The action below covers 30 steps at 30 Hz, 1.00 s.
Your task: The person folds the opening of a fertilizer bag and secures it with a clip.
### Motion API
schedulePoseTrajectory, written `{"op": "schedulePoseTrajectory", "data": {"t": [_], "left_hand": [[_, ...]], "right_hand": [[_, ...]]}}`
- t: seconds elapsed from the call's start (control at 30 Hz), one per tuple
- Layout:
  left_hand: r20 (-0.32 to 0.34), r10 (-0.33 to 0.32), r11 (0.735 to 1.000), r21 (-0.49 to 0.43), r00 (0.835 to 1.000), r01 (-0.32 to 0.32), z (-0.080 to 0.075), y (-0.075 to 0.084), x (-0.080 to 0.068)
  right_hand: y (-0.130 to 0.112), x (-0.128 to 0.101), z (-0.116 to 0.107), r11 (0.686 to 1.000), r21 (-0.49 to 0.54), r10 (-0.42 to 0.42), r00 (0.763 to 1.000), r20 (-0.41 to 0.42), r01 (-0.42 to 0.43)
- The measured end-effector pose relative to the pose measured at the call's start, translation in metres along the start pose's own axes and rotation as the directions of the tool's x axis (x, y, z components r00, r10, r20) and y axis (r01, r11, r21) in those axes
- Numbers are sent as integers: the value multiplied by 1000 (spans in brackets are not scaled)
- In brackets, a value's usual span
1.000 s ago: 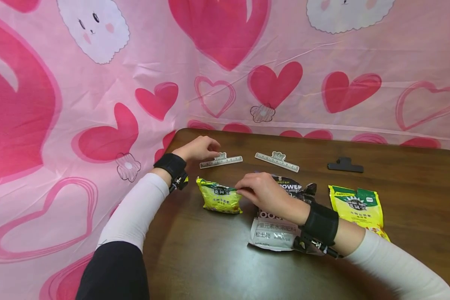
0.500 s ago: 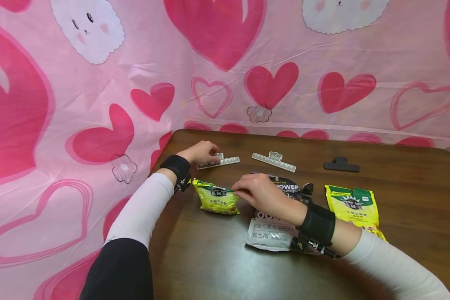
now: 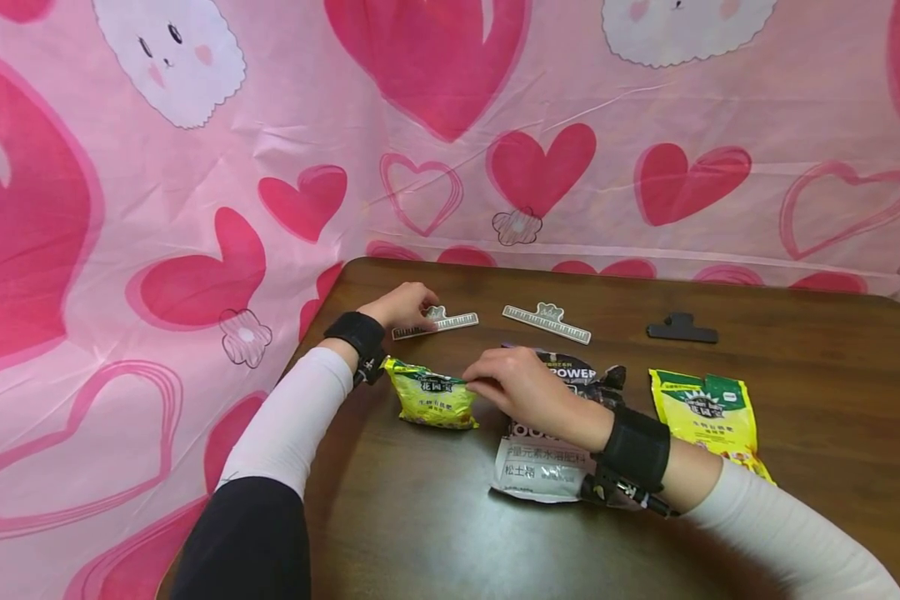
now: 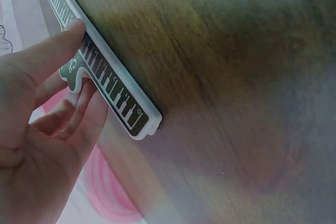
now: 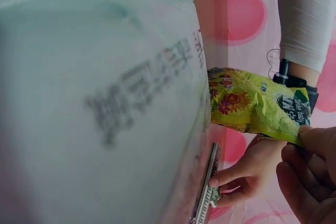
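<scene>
Near the middle of the worktop point(image 3: 450, 517), the small yellow-and-green bag point(image 3: 432, 404) sits with its top edge raised, its upper corner at two o'clock pinched between the thumb and forefinger of the right hand point(image 3: 521, 383).

At twelve o'clock from that bag is a white-edged clip point(image 3: 456, 321) with ruler-like marks. The left hand point(image 3: 405, 307) grips it from the clip's nine o'clock side, thumb on the marked strip and fingers beyond the handle; whether the clip is lifted is hard to tell.

A matching second clip point(image 3: 547, 319) lies at two o'clock from the small bag, and a black clip point(image 3: 681, 332) farther out, between two and three. The large black-and-white bag point(image 3: 543, 471) lies toward four o'clock, partly under the right forearm. Well apart at three o'clock is another yellow bag point(image 3: 708, 425).
</scene>
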<state>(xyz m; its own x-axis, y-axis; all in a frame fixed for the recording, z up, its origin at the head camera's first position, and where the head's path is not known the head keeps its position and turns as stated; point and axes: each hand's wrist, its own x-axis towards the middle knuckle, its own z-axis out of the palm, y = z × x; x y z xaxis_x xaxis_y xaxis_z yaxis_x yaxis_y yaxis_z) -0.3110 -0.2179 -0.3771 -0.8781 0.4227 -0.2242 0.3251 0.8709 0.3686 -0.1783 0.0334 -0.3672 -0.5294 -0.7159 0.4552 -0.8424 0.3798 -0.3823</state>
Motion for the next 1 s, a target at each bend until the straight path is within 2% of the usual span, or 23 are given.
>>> {"op": "schedulePoseTrajectory", "data": {"t": [0.43,0.7,1.0], "left_hand": [[-5,-40,999,-19,999,40,3,-2,2],[-58,0,1000,3,998,0,1,-3,0],[-101,62,997,-28,993,-65,-9,2,-10]], "right_hand": [[0,0,0,1000,-8,-4,1000,-11,4],[0,-1,0,1000,-6,6,1000,-12,-6],[-2,-1,-2,1000,-3,-1,1000,-15,1]]}}
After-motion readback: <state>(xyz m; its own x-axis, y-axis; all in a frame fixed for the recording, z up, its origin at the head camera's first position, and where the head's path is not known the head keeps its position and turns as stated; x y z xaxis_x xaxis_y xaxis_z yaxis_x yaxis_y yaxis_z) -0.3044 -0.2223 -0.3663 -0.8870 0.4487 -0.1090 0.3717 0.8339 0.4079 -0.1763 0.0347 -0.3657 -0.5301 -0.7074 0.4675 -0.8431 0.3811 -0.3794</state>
